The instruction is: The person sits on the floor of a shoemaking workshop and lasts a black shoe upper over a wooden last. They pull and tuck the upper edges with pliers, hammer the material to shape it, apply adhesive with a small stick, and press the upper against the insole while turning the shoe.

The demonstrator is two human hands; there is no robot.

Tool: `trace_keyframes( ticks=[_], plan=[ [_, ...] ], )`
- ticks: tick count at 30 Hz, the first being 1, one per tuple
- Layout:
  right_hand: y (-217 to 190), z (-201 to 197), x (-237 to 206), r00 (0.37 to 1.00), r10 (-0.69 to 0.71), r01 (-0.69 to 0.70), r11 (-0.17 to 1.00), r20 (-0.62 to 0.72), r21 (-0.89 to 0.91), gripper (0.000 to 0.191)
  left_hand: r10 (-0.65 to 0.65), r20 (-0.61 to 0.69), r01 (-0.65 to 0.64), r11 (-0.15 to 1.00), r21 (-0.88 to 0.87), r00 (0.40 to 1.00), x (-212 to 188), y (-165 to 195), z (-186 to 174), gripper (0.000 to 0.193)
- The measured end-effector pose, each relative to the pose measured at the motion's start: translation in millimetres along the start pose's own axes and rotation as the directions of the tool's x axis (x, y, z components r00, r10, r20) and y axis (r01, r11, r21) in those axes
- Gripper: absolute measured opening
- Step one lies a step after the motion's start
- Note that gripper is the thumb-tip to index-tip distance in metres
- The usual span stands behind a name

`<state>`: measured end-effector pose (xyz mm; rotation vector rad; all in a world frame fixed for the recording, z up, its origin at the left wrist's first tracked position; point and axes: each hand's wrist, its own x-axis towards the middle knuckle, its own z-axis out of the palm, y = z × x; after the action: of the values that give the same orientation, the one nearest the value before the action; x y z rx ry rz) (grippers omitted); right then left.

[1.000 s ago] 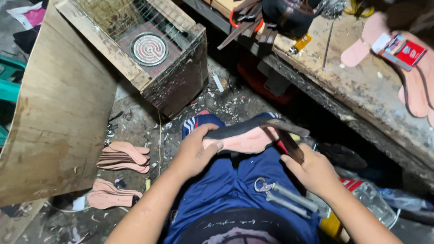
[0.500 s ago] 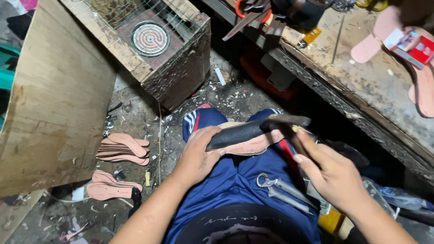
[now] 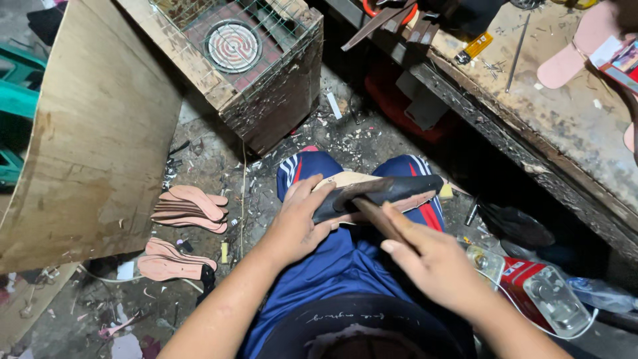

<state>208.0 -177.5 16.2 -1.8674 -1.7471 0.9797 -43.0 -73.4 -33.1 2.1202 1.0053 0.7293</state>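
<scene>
Pinning one dark sole (image 3: 389, 191) on lap under left hand (image 3: 299, 223); right hand (image 3: 432, 262) gripping one hammer handle (image 3: 375, 216), probably striking; two pink insole stacks (image 3: 189, 206) lying well left.

Dim surroundings, lit centre, slight blur

Small shoemaking workshop, cramped and grubby: I'm sitting low over a dirt floor (image 3: 199, 159) littered with scraps, with stacks of pink cut-out insoles (image 3: 189, 207) lying beside my knees. Scarred wooden workbench (image 3: 551, 126) on my right carries more pink sole blanks (image 3: 575, 50), a thin metal rod and offcuts; a rough wooden box (image 3: 266, 100) with a wire grid over a round coil heater (image 3: 232, 45) stands ahead. A big plywood sheet (image 3: 93, 139) leans at left.
</scene>
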Motion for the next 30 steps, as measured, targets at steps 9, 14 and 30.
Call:
trace_keyframes(
  ticks=[9, 14, 30],
  plan=[
    [8, -73, -42, 0.918, 0.07, -0.093, 0.995, -0.39, -0.042, 0.058, 0.215, 0.042, -0.219, 0.942, 0.254, 0.976, 0, 27, -25, 0.071],
    [27, -52, -48, 0.954, 0.142, -0.166, 0.983, -0.263, -0.072, 0.06, 0.286, 0.071, -0.293, 0.892, 0.344, 0.956, 6, 37, -27, 0.056],
    [34, -27, -3, 0.972, 0.209, -0.198, 0.974, -0.108, 0.106, 0.064, 0.103, 0.084, -0.121, 0.961, 0.25, 0.991, 3, 38, -20, 0.066]
  ],
)
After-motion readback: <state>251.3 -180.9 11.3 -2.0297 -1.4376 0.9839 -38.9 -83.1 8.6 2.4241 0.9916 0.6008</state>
